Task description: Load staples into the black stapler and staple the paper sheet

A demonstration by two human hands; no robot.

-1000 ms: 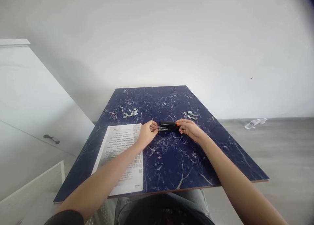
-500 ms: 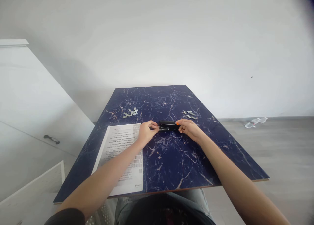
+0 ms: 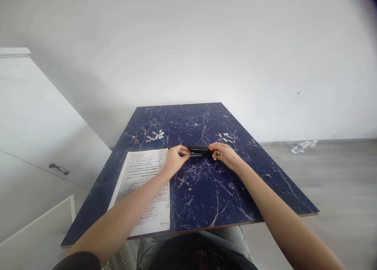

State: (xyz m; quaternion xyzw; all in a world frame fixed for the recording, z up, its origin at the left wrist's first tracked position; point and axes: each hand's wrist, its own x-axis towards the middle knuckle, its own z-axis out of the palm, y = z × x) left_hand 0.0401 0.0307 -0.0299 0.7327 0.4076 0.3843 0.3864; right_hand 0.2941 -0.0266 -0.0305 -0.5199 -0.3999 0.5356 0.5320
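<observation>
A black stapler (image 3: 200, 149) with an orange part at its right end lies crosswise between my hands, at or just above the dark blue table. My left hand (image 3: 177, 159) pinches its left end between thumb and fingers. Around the right end, by the orange part, the fingers of my right hand (image 3: 225, 154) are closed. My left forearm crosses a printed sheet of paper (image 3: 141, 175) and hides part of it.
Beyond my left hand is a small pile of staple strips (image 3: 155, 136); another pile of strips (image 3: 226, 138) lies past my right hand. The marble-patterned table (image 3: 203, 195) stands against a white wall. On the floor at right lies a clear plastic object (image 3: 304, 146).
The whole view has shifted slightly, so everything appears a little further left. Both hands keep their hold on the stapler, with hardly any other movement.
</observation>
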